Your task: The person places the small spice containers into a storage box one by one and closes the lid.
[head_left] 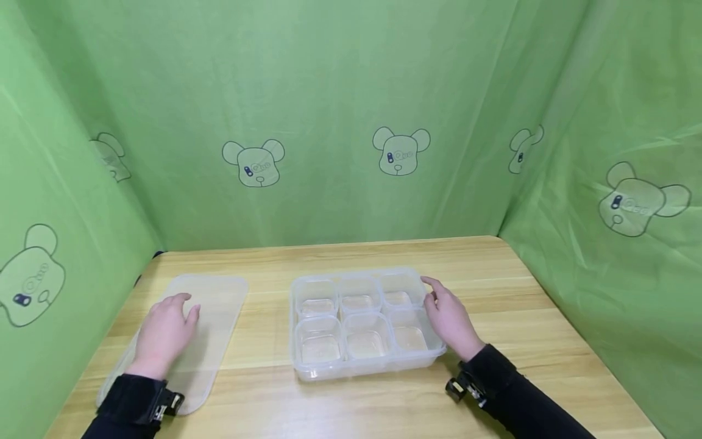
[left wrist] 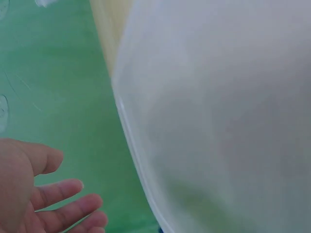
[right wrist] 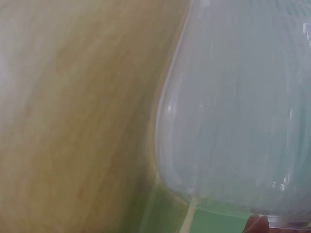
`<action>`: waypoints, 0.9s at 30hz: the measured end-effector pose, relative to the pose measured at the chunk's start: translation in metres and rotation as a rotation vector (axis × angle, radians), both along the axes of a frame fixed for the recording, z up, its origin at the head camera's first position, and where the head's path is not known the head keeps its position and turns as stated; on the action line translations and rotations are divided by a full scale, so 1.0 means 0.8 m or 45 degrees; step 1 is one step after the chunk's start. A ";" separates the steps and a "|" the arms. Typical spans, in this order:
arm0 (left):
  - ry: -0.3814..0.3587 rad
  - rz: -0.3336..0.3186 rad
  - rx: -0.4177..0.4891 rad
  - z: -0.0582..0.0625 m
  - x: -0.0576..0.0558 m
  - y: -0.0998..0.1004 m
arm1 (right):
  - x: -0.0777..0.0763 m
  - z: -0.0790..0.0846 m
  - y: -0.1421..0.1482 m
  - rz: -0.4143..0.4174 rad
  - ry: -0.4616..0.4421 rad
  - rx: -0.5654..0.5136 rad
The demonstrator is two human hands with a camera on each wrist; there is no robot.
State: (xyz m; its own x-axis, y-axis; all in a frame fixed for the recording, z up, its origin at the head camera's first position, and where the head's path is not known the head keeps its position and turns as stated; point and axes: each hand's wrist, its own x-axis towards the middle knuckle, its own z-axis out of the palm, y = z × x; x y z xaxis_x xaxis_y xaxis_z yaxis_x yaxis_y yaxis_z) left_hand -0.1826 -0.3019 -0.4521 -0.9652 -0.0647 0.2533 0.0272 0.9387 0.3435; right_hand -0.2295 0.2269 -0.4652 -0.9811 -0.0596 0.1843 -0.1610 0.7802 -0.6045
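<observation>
A clear plastic box stands on the wooden table, with several small square tubs in two rows inside it. My right hand is at the box's right end, its fingers extended along the rim. In the right wrist view, the box's translucent wall fills the right side and a fingertip shows at its lower edge. My left hand is over a flat, frosted rectangular lid at the left. The left wrist view shows that hand's fingers spread, holding nothing, beside the lid's edge.
Green curtains printed with bear heads enclose the table's back and sides. Bare wood table top lies between the lid and the box. A black sleeve with a small wrist camera covers each forearm.
</observation>
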 end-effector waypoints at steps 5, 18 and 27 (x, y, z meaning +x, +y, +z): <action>-0.072 0.051 0.001 -0.009 -0.001 -0.021 | -0.001 0.000 0.000 0.001 0.005 0.000; -0.504 0.176 -0.001 -0.008 0.004 -0.070 | 0.002 0.002 -0.001 0.007 0.009 -0.006; -0.612 0.225 0.042 -0.013 0.005 -0.081 | 0.002 0.002 -0.003 0.005 0.014 -0.007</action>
